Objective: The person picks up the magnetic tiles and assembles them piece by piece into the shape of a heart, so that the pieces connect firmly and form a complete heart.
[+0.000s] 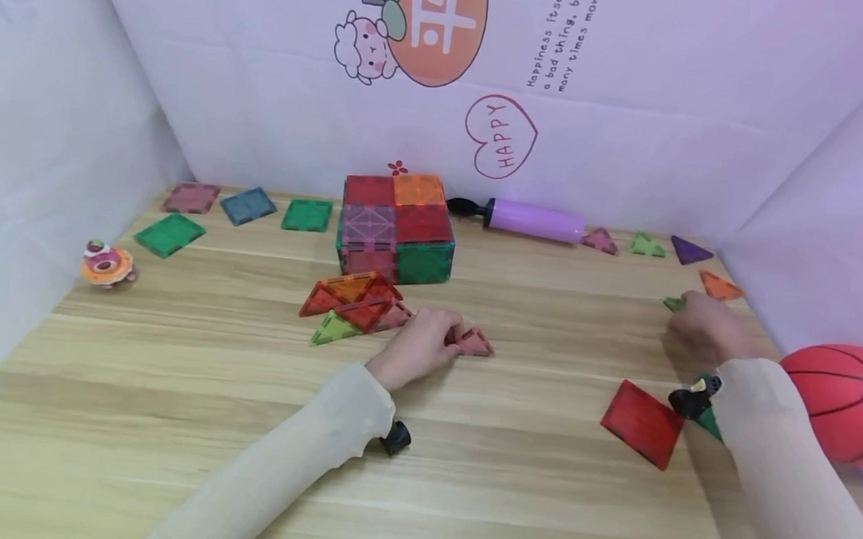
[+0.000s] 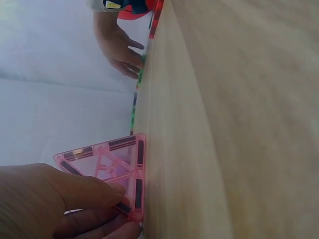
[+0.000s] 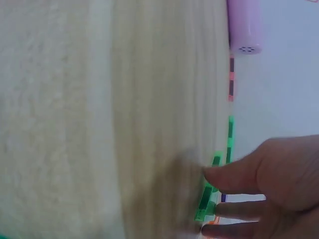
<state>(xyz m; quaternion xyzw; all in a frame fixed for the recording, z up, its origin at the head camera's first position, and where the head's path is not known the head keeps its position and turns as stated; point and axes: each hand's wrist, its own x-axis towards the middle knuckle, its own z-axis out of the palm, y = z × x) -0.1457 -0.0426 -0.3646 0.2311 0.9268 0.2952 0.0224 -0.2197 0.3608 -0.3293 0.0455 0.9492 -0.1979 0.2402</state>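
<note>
My left hand (image 1: 420,345) pinches a pink triangular magnetic tile (image 2: 107,167) between thumb and fingers, its edge right at the wooden table. At the right, my right hand (image 1: 709,324) has thumb and fingertips on a small green triangular tile (image 3: 205,199). Left of my left hand lies a flat group of triangle tiles: an orange one (image 1: 353,287), a red one (image 1: 365,312) and a lime green one (image 1: 335,328) among them. Behind that group stands a box of square tiles (image 1: 424,262) in red, orange, purple and green.
A large red square tile (image 1: 642,424) lies near my right forearm, beside a red basketball (image 1: 846,403). Along the back are a purple pump (image 1: 536,221), loose triangles including a purple one (image 1: 691,251), and several squares, one blue (image 1: 248,206). A toy figure (image 1: 107,264) stands left.
</note>
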